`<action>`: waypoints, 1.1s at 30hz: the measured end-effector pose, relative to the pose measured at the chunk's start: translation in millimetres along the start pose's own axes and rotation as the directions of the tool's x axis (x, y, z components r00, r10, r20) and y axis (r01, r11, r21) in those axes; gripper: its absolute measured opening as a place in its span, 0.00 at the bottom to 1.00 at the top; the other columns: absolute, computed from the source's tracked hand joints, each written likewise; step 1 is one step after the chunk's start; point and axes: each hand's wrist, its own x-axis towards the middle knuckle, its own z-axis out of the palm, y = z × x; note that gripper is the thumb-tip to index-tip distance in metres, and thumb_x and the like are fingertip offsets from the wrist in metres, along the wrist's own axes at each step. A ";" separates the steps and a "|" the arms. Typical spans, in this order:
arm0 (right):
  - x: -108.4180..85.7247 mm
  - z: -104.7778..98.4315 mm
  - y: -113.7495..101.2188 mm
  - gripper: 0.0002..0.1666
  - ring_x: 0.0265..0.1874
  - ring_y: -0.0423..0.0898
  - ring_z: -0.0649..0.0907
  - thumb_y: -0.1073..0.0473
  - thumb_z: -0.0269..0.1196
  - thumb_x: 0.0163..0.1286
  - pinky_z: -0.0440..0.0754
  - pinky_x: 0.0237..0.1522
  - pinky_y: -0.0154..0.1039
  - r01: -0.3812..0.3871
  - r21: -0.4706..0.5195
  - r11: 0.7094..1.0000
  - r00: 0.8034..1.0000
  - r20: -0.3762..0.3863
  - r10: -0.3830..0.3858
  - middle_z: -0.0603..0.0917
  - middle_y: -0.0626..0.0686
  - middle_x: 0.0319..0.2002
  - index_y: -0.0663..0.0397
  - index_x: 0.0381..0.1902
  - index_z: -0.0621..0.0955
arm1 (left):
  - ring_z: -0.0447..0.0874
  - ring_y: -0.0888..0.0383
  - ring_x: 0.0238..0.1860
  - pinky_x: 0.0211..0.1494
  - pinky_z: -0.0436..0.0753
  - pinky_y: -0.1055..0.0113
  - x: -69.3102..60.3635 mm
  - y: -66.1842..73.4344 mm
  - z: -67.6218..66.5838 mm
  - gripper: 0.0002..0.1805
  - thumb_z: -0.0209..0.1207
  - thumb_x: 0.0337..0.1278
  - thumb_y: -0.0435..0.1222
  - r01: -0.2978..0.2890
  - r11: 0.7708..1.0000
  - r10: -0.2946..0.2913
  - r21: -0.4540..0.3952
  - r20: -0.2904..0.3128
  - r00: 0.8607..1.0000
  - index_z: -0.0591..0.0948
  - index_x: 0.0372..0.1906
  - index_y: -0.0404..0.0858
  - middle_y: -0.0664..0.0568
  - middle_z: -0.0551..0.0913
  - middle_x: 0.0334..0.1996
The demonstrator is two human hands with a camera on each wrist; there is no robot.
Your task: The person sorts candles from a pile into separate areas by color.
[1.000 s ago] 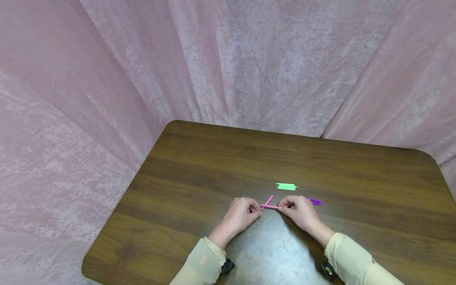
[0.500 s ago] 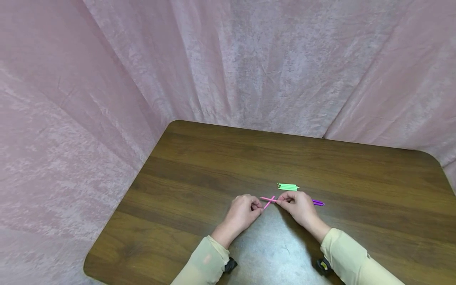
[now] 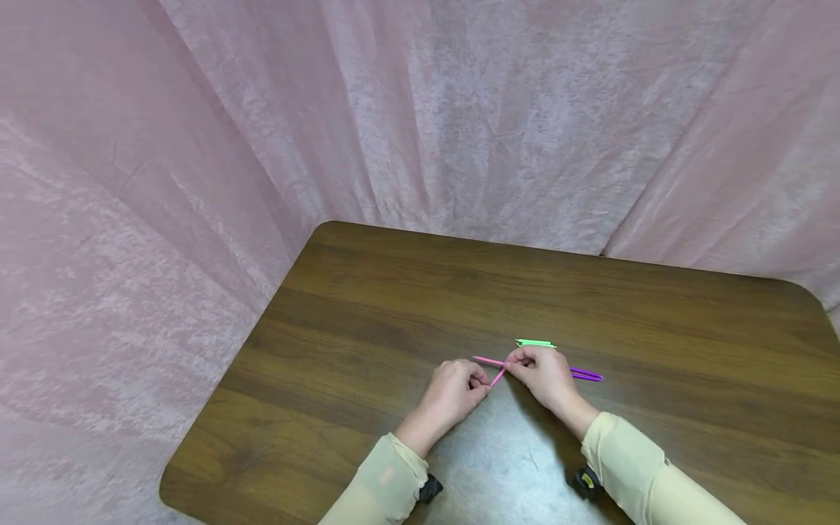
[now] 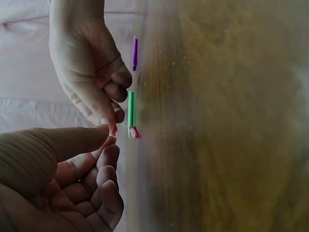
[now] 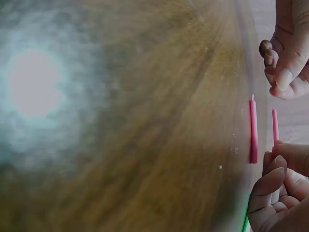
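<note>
My right hand (image 3: 541, 375) pinches one end of a thin pink candle (image 3: 488, 360), held a little above the table. In the right wrist view this candle (image 5: 275, 124) shows its wick end pointing toward the left hand. Beneath it a second pink candle (image 5: 254, 133) lies on the table, its far end hidden under my right hand in the head view. My left hand (image 3: 449, 397) hovers beside that candle's near end, fingers loosely curled, thumb and index close together; nothing shows between them.
Several green candles (image 3: 534, 342) lie just behind my right hand, partly covered by it. To the right of that hand are purple candles (image 3: 587, 375). All lie on a brown wooden table (image 3: 328, 306), with pink curtains (image 3: 367, 109) behind.
My right hand has carried its pink candle away from me and to the left across the lying one. It now covers part of the green candles. My left hand has hardly moved.
</note>
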 end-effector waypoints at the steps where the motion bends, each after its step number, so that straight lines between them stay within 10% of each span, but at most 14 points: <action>1: 0.8 0.1 -0.4 0.02 0.22 0.38 0.75 0.62 0.69 0.60 0.70 0.28 0.33 0.003 0.001 1.000 1.000 0.001 -0.003 0.83 0.45 0.23 0.55 0.29 0.86 | 0.75 0.69 0.26 0.33 0.71 0.75 0.0 0.1 0.4 0.03 0.70 0.49 0.36 0.001 1.000 -0.001 -0.008 0.000 1.000 0.86 0.27 0.45 0.65 0.81 0.20; 33: 17.0 15.0 -6.8 0.03 0.24 0.38 0.78 0.62 0.70 0.57 0.73 0.29 0.35 -0.012 -0.005 1.000 1.000 0.012 0.012 0.85 0.46 0.24 0.55 0.26 0.86 | 0.73 0.71 0.23 0.29 0.70 0.78 2.2 -3.8 4.6 0.02 0.69 0.46 0.35 -0.027 0.998 0.030 0.050 -0.048 0.998 0.86 0.25 0.44 0.67 0.79 0.17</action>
